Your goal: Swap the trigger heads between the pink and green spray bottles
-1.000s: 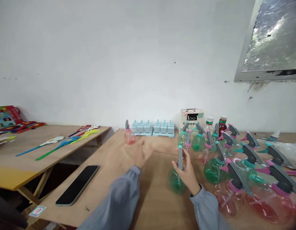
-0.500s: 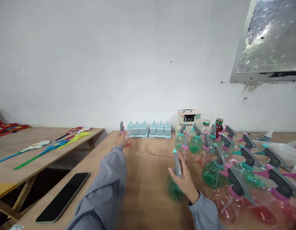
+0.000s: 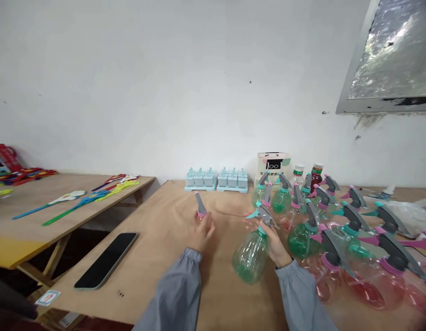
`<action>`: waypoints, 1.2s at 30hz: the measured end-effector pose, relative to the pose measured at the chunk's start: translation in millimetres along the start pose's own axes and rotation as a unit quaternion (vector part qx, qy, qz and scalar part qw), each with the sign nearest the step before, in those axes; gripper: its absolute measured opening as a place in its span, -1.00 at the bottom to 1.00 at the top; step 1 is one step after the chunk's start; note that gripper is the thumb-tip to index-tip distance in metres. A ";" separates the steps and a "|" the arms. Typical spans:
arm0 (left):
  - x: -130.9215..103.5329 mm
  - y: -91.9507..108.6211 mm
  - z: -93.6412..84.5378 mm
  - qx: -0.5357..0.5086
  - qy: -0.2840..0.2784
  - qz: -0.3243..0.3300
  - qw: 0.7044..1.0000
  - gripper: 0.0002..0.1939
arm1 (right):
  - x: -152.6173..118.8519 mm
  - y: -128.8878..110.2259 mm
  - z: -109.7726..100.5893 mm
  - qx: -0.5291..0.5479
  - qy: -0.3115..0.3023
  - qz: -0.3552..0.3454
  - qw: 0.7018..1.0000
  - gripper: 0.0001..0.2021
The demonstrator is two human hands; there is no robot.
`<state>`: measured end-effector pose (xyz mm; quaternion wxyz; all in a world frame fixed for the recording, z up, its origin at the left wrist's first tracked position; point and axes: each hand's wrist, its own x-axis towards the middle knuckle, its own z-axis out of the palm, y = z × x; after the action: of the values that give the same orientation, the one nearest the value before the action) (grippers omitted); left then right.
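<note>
Near the middle of the wooden table (image 3: 158,239), my left hand (image 3: 200,232) is closed round a small pink spray bottle (image 3: 200,207) with a grey and pink head; the hand hides most of its body. My right hand (image 3: 273,241) grips the neck of a green spray bottle (image 3: 250,258), which has a turquoise and grey head and leans with its base to the left. Several more green and pink spray bottles (image 3: 304,236) stand to the right of my right hand.
Two light blue mould trays (image 3: 200,179) stand by the wall, beside a printed box (image 3: 273,166) and two white-capped bottles (image 3: 316,174). A black phone (image 3: 106,260) lies at left. Another table (image 3: 33,234) holds colourful sticks. A plastic bag (image 3: 408,216) lies far right.
My left hand has drawn the pink bottle from beside the mould trays towards me and to the right. The green bottle in my right hand has tilted and turned, its nozzle now facing left.
</note>
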<state>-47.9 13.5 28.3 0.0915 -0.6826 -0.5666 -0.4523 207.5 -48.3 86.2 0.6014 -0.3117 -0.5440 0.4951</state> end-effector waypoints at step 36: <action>-32.8 47.1 5.5 -0.032 0.012 0.208 0.978 -0.52 | -4.6 -4.7 4.9 0.126 0.081 -0.031 0.988 -0.79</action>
<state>-3.0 -21.7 19.8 0.1682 -0.7825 -0.3965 -0.4496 204.3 -54.9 90.0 0.6930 -0.2552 -0.4366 0.5138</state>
